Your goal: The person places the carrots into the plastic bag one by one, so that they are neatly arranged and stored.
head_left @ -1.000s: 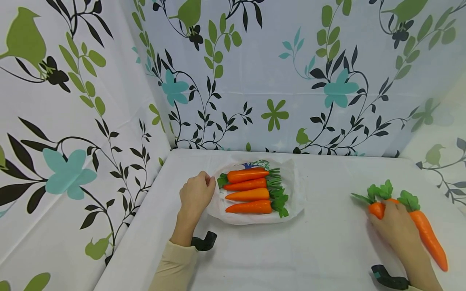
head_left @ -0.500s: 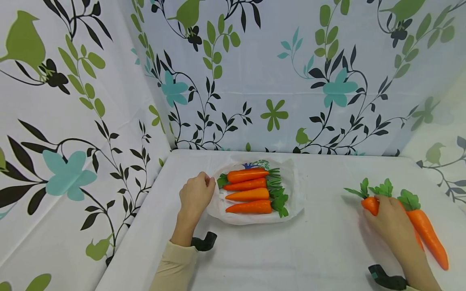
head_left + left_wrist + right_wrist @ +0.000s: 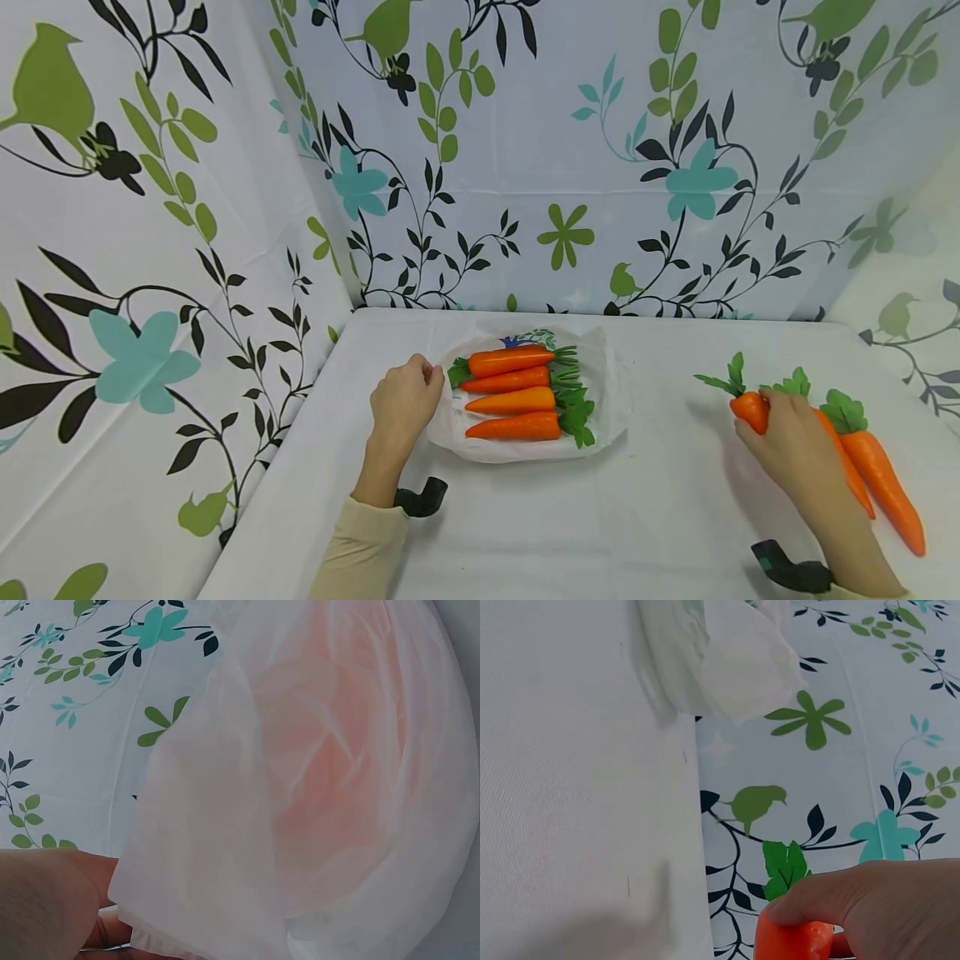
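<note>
My left hand (image 3: 403, 398) pinches the left edge of a thin white plastic bag (image 3: 480, 452). In the left wrist view the bag (image 3: 210, 825) rises from between thumb and fingers, with an orange tint showing through. Several orange carrots (image 3: 513, 427) with green tops lie side by side in the bag's opening. At the right, my right hand (image 3: 798, 446) grips a carrot (image 3: 750, 412), its leafy top pointing to the far left; the palm hides its lower part. The right wrist view shows the thumb pressed on this carrot (image 3: 791, 941).
Two more carrots lie right of my right hand: one (image 3: 851, 471) partly hidden by it, another (image 3: 885, 492) at the outer side. A patterned curtain (image 3: 562, 167) hangs behind the white table (image 3: 525, 533). Each wrist wears a black mount (image 3: 422, 497).
My right hand has shifted to the left with its carrot, uncovering more of the carrot behind it. The left hand and the bag stay in place.
</note>
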The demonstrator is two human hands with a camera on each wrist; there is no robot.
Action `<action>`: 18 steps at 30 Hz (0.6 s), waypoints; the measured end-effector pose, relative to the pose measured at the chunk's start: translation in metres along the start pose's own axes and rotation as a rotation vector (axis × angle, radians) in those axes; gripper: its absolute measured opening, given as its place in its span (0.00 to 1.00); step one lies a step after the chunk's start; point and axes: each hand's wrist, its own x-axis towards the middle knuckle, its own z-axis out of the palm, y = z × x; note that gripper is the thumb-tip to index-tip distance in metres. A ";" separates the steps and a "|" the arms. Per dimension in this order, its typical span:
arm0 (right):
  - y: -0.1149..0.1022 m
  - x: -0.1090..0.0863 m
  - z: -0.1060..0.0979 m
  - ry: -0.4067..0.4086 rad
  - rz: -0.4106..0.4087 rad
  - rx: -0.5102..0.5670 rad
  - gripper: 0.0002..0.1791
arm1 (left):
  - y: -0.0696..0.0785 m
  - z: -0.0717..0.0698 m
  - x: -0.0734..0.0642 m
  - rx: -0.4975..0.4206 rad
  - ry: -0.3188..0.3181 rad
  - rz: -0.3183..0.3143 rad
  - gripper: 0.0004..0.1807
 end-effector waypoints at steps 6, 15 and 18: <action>-0.010 0.002 -0.003 -0.002 0.001 0.006 0.35 | 0.000 0.001 0.000 -0.004 0.000 0.006 0.14; -0.031 0.008 -0.010 0.013 -0.036 0.042 0.35 | 0.000 0.000 0.000 -0.001 -0.001 0.004 0.14; -0.038 0.010 -0.011 0.013 -0.040 0.045 0.35 | 0.000 -0.001 0.000 -0.001 -0.001 0.006 0.14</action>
